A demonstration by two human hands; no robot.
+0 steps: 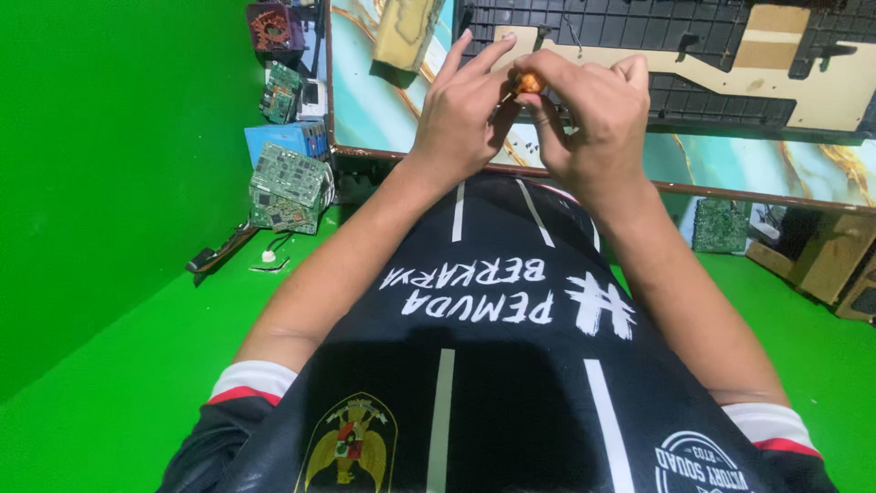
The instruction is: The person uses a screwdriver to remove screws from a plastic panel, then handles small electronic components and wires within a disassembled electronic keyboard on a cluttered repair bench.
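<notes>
- Orange and small, the object [529,83] sits pinched between the fingertips of your two hands, held above the near edge of the table [365,110]; its exact kind cannot be told, as your fingers cover most of it.
- Your right hand [589,114] is curled closed over the orange object, thumb and forefinger gripping it from the right and from above.
- Your left hand [465,100] meets the object from the left: the thumb presses in at it, while the forefinger [484,53] and the other fingers stay stretched out and only loosely bent.
- Both hands touch each other at the object, over the brown rim of the table.
- The table has a turquoise marbled top. A black ribbed panel [639,23] with a beige flat board [730,68] on it lies just beyond your hands.
- A beige block [406,32] rests on the table, to the left of your left hand.
- A stack of green circuit boards [287,187] stands on the green floor [109,393] to the left of the table, well apart from your hands.
- Another green circuit board [721,225] lies under the table edge on the right, beside a wooden box [826,256].
</notes>
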